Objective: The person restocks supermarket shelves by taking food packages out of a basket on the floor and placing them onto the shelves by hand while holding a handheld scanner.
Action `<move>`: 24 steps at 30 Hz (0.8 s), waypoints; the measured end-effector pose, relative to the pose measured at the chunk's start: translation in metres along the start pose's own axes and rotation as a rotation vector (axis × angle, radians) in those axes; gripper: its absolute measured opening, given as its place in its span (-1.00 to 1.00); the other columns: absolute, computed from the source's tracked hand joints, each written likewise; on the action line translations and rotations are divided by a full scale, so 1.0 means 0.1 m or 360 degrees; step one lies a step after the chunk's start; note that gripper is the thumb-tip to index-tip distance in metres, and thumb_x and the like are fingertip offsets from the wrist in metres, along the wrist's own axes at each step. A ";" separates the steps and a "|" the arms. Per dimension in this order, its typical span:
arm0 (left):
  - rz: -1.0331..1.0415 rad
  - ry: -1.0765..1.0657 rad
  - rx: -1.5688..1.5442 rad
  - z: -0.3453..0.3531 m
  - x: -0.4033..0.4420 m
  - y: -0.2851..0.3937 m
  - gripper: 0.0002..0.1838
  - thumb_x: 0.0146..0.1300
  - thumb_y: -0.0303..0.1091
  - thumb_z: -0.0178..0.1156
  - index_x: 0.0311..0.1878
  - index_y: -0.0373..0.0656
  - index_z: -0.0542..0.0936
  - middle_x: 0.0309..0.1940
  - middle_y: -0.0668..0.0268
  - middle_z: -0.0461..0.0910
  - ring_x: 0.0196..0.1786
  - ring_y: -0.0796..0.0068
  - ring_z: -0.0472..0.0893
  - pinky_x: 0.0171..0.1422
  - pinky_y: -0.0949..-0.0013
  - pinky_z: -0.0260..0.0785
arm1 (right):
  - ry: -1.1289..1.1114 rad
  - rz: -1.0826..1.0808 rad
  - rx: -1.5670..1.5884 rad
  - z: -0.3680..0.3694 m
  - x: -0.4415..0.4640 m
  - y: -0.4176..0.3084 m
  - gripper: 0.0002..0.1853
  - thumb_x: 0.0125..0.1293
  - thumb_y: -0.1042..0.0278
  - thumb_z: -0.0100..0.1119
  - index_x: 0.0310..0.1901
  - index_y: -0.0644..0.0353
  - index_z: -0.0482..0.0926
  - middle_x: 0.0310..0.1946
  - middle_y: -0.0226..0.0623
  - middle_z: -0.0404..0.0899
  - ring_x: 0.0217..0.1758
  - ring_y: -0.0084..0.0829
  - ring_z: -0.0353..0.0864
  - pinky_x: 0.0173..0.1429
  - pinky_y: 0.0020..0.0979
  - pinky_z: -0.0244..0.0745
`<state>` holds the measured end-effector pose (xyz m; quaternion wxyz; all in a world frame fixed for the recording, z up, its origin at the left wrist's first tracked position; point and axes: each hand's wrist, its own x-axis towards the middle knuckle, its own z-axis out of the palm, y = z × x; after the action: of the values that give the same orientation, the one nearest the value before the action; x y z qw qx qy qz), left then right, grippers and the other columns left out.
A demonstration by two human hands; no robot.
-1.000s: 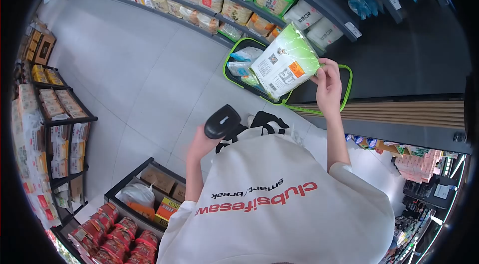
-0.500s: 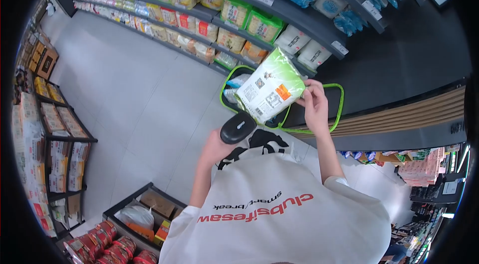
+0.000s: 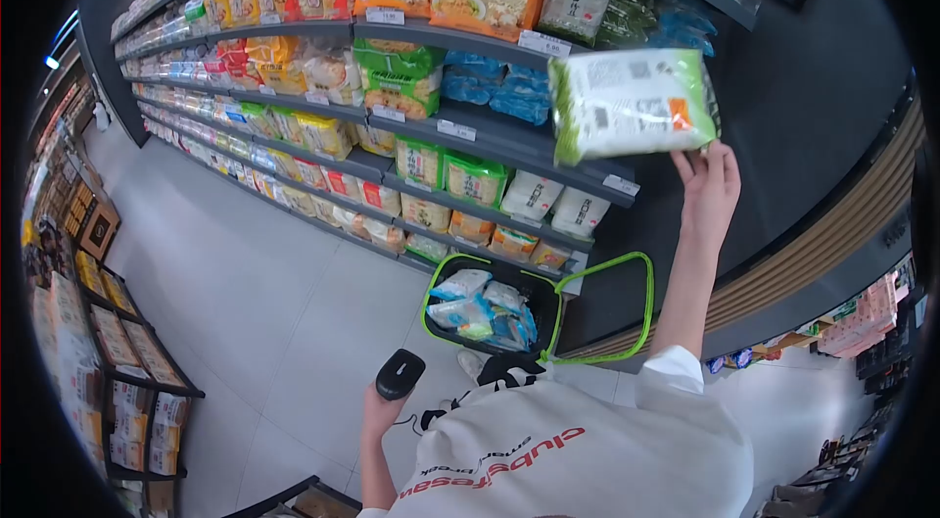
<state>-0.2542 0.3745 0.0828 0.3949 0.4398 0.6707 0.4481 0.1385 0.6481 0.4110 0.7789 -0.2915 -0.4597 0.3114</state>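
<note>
My right hand (image 3: 707,187) is raised in front of the shelves, pinching one corner of a white and green plastic food packet (image 3: 632,107). The packet's printed back with an orange patch faces me. Low on the left, my left hand (image 3: 382,412) is wrapped round a black handheld scanner (image 3: 400,375); its fingers are mostly hidden under the scanner head. Between the hands, on the floor, stands a black basket (image 3: 440,275) with a green rim. Inside it lie several blue and white packets (image 3: 480,307).
Shelves (image 3: 455,129) of bagged noodles and other packets run along the front and left. A dark curved counter with wooden slats (image 3: 783,254) is on the right. The basket's green handle (image 3: 650,307) leans out towards it. A rack of boxes (image 3: 147,361) stands at the left.
My right hand has lifted the packet up and right, from over the basket to upper shelf height. My left hand with the scanner has moved down and left. The view has tilted upward.
</note>
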 end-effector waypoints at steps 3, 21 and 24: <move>-0.0093 0.0075 -0.0029 -0.02 0.24 0.19 -0.79 0.12 -0.43 0.42 -0.20 -0.32 0.67 -0.41 0.39 0.68 -0.30 0.70 0.53 -0.15 0.44 0.45 | 0.0211 -0.0203 0.0127 0.24 0.63 0.13 -0.78 0.55 0.37 -0.04 -0.25 0.34 0.43 -0.19 -0.22 0.51 -0.03 -0.47 0.57 0.23 -0.10 0.64; -0.0164 0.0352 0.0071 0.32 1.12 0.71 -0.81 0.09 -0.36 0.44 -0.33 -0.27 0.67 -0.57 0.39 0.60 -0.48 0.62 0.54 -0.37 0.41 0.36 | -0.0855 -0.0836 -0.1152 1.52 2.56 1.73 -0.66 0.32 0.27 0.20 0.10 0.17 0.55 0.28 -0.11 0.36 0.45 -0.10 0.25 0.45 -0.19 0.22; -0.0172 0.0392 0.0088 0.36 1.13 0.76 -0.81 0.10 -0.36 0.42 -0.37 -0.27 0.64 -0.61 0.45 0.54 -0.52 0.67 0.46 -0.42 0.42 0.31 | -0.0778 -0.1189 -0.1525 1.50 2.50 1.87 -0.61 0.23 0.24 0.28 0.08 0.13 0.56 0.34 -0.16 0.34 0.51 -0.06 0.15 0.49 -0.05 0.15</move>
<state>-0.2366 0.5068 0.1293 0.3210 0.3554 0.7489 0.4581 0.0595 0.9810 0.4670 0.4916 -0.3479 -0.7817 -0.1621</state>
